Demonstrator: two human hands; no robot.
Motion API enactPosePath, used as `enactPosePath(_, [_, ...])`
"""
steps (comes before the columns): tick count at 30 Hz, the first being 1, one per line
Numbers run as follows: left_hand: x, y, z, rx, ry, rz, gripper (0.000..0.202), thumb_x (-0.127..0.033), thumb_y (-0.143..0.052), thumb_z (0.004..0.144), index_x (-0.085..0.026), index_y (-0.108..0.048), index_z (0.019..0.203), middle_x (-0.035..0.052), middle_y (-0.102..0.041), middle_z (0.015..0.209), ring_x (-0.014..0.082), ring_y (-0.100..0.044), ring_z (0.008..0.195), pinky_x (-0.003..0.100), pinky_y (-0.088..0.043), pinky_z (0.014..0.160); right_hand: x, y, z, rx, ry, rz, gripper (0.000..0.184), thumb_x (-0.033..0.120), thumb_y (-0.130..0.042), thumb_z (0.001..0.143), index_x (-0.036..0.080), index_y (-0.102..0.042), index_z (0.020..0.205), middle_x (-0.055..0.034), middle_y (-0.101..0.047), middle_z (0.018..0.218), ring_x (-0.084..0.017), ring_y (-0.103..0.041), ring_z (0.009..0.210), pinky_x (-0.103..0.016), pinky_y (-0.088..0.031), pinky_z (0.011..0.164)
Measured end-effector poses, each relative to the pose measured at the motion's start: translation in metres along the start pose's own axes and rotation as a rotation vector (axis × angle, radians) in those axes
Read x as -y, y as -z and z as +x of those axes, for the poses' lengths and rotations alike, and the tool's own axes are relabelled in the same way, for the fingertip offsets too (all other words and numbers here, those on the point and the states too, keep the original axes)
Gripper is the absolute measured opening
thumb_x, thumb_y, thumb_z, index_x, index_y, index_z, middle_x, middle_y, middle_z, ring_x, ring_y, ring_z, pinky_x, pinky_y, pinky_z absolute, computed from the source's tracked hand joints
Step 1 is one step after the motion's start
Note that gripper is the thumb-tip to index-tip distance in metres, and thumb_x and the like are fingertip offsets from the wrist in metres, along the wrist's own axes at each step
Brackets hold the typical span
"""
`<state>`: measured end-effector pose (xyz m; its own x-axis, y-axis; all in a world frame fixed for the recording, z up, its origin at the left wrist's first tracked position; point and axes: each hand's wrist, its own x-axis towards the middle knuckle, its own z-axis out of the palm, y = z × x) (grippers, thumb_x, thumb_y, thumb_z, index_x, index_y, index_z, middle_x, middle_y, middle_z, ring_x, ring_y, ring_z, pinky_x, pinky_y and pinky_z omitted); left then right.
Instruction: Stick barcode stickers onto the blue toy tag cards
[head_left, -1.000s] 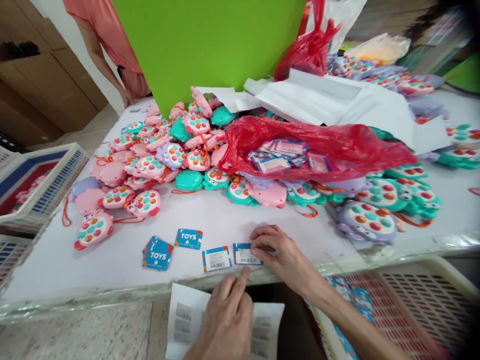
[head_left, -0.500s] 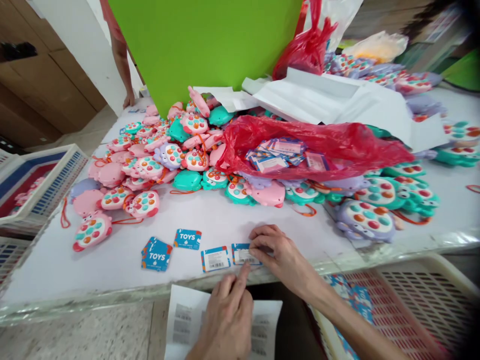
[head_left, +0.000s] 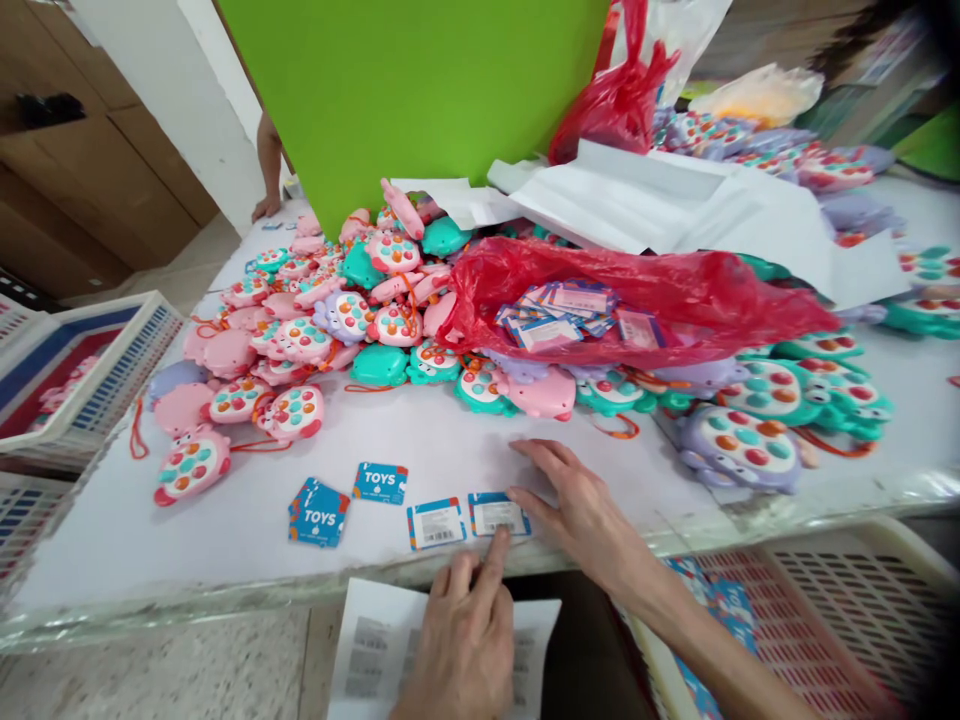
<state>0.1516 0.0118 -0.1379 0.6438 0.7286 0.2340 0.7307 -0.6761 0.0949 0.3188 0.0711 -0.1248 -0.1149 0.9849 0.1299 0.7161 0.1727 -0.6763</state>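
Observation:
My left hand reaches over the table's front edge, its index finger stretched out and touching the lower edge of a blue-bordered card with a white barcode label. The other fingers are curled over a white sheet of barcode labels; the thumb is hidden. Just right of that card is my right hand, its fingers apart and nothing between them. A second labelled card lies to the left. Further left are a single blue TOYS card and a small stack of TOYS cards.
Pink, green and purple animal-shaped toys are heaped across the table. An open red plastic bag holds more cards. White papers lie behind it. Crates stand at lower right and left. Another person's hand rests at the far left.
My right hand's fingers have spread and drawn back off the labelled card, uncovering its label. My left index finger stays at the card's lower edge. The view has shifted slightly.

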Motion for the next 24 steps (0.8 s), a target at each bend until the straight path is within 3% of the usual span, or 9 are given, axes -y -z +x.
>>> enactPosePath(2, [0.0, 0.0, 0.0, 0.009, 0.012, -0.004, 0.027, 0.002, -0.041, 0.06, -0.014, -0.059, 0.072, 0.0061, -0.051, 0.126, 0.0224, -0.046, 0.081, 0.035, -0.048, 0.064, 0.003, -0.005, 0.002, -0.029, 0.029, -0.117, 0.045, 0.03, -0.058, 0.079, 0.018, -0.047, 0.121, -0.0117, -0.053, 0.112, -0.028, -0.049, 0.1, -0.042, -0.044, 0.082])
enactPosePath(4, [-0.001, 0.0, 0.0, 0.01, 0.031, -0.011, 0.028, 0.002, -0.041, 0.059, -0.014, -0.06, 0.073, 0.0058, -0.052, 0.124, 0.0225, -0.047, 0.082, 0.034, -0.049, 0.065, 0.005, -0.011, 0.006, -0.005, 0.062, -0.232, 0.049, 0.036, -0.061, 0.078, 0.018, -0.047, 0.121, -0.0127, -0.053, 0.112, -0.03, -0.047, 0.1, -0.044, -0.043, 0.08])
enactPosePath(9, [-0.001, 0.002, 0.001, 0.012, 0.034, -0.055, 0.027, 0.001, -0.042, 0.056, -0.013, -0.059, 0.072, 0.0067, -0.052, 0.125, 0.0223, -0.047, 0.081, 0.035, -0.05, 0.066, 0.0, -0.016, 0.016, -0.042, 0.016, -0.326, 0.04, 0.035, -0.051, 0.084, 0.016, -0.048, 0.119, -0.0122, -0.055, 0.104, -0.029, -0.047, 0.094, -0.041, -0.041, 0.076])
enactPosePath(16, [-0.001, 0.002, 0.001, 0.014, 0.042, -0.091, 0.024, -0.002, -0.044, 0.058, -0.013, -0.061, 0.073, 0.0063, -0.049, 0.128, 0.0238, -0.047, 0.085, 0.038, -0.05, 0.069, -0.015, -0.004, -0.002, -0.107, 0.03, -0.408, 0.035, 0.028, -0.046, 0.086, 0.017, -0.047, 0.119, -0.0127, -0.053, 0.109, -0.029, -0.046, 0.097, -0.042, -0.041, 0.078])
enactPosePath(24, [-0.003, -0.006, -0.004, -0.028, 0.073, -0.09, 0.031, -0.003, -0.043, 0.059, -0.013, -0.062, 0.081, 0.0052, -0.049, 0.129, 0.0237, -0.046, 0.088, 0.038, -0.049, 0.071, -0.001, -0.013, -0.02, -0.129, 0.077, -0.403, 0.036, 0.029, -0.044, 0.087, 0.02, -0.045, 0.122, -0.0125, -0.052, 0.114, -0.028, -0.047, 0.099, -0.043, -0.043, 0.079])
